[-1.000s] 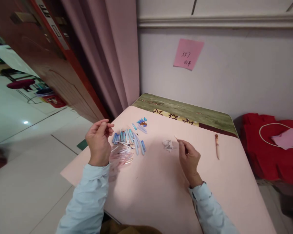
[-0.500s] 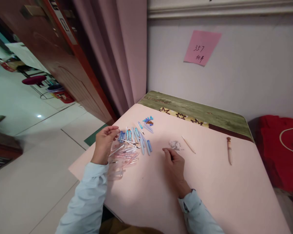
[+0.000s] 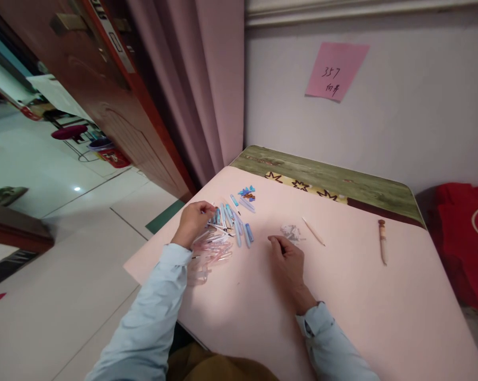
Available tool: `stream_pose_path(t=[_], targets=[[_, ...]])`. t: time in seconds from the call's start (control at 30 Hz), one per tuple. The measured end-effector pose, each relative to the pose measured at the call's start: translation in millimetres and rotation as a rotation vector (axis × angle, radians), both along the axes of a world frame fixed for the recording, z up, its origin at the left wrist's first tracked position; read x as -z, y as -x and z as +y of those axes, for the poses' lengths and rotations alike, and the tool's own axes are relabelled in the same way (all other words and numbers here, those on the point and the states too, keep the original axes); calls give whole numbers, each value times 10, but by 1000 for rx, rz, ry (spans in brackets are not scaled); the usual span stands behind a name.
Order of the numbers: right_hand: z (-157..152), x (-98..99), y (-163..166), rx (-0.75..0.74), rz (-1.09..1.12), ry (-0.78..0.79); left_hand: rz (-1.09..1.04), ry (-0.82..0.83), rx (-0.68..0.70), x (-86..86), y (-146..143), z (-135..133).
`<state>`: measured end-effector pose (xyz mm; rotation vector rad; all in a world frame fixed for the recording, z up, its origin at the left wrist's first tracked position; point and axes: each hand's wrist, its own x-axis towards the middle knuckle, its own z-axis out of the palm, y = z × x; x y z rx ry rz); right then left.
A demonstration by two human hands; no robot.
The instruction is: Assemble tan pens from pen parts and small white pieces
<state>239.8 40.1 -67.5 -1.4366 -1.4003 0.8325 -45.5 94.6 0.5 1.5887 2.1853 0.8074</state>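
My left hand [image 3: 194, 221] reaches over the left side of a heap of blue pen barrels [image 3: 239, 230], its fingertips pinched together among them. What those fingers hold, if anything, I cannot make out. Below lie several clear pinkish pen tubes [image 3: 215, 247], partly covered by that hand. My right hand [image 3: 289, 260] is curled with thumb and forefinger together, close in front of a small pile of clear and grey bits [image 3: 290, 232]; whatever is inside its grip is hidden. Small blue and brown pen pieces [image 3: 247, 192] sit behind the barrels.
A pale, pointed pen part [image 3: 314, 231] and an assembled pen with a brown top [image 3: 382, 242] lie to the right on the pink-covered table [image 3: 342, 296]. Red cloth [image 3: 465, 243] is beyond the right edge. A door [image 3: 143, 137] and curtain [image 3: 218, 79] stand at the left.
My left hand has moved right and lowered onto the blue barrels, its fingers drawn closer together. My right hand stays nearly in place. The whole view has shifted slightly.
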Motion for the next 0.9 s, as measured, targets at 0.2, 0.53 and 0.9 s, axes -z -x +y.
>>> stream_pose_path(t=[0.2, 0.53, 0.9], targets=[[8, 11, -8, -6, -10, -12, 371, 123, 78, -16, -372, 211], [21, 30, -2, -17, -29, -32, 358, 192, 186, 89, -620, 320], [22, 28, 11, -5, -30, -23, 363, 110, -19, -89, -44, 517]])
